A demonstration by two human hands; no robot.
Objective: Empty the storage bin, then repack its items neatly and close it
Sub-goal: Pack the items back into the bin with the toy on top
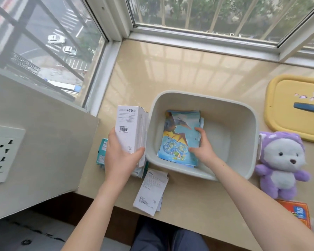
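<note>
Bin: cream storage bin (246, 124) sits open on the counter (188, 78), near the front edge; right half of its floor is bare.
Contents so far: stack of picture booklets (178, 134) lies flat against the bin's left wall, dinosaur cover up.
Right hand: right hand (201, 149) is inside the bin, fingers spread and pressed on the stack's right edge; nothing gripped.
Left hand: left hand (120, 158) is clamped round a tall white box (130, 129), held upright just outside the bin's left wall.
Still out: teal box (101, 151) behind the left hand, white paper packet (150, 192) by the front edge, purple plush bear (281, 163) right of the bin, orange booklet (295, 212), yellow lid (295, 105) lying well to the right.
Stage (judged): repacking, early; closing not yet possible.
Technique: square the booklets flush to the wall first, keeping the palm flat so the covers do not buckle. Lay the white box on its long side beside them rather than upright, so the lid can seat. Flat, rigid items low; plush last, on top.
</note>
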